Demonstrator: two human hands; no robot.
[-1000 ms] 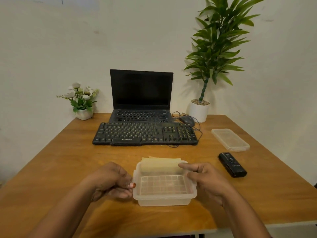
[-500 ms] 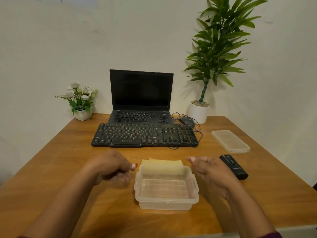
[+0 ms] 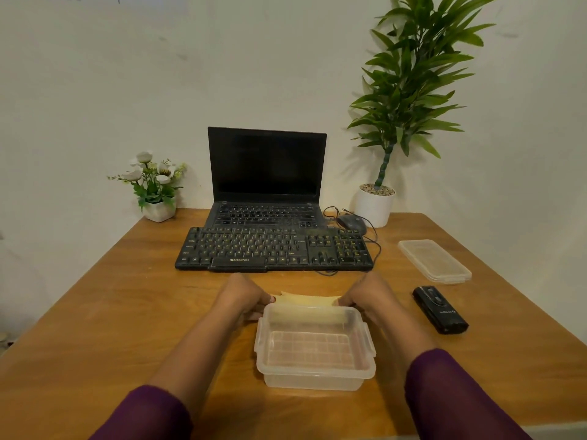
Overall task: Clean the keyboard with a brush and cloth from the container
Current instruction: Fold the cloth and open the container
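Surface of wood carries 1 black keyboard toward the wall, 1 clear container nearer the person, 1 yellow cloth just behind it. Left grip and right grip each pinch 1 end of that cloth, fingers curled.

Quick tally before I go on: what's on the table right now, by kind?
Computer gear: 3 (laptop, keyboard, mouse)
Potted plants: 2
Clear plastic: 2 (container, lid)
Yellow cloth: 1
Black handheld object: 1
Total: 9
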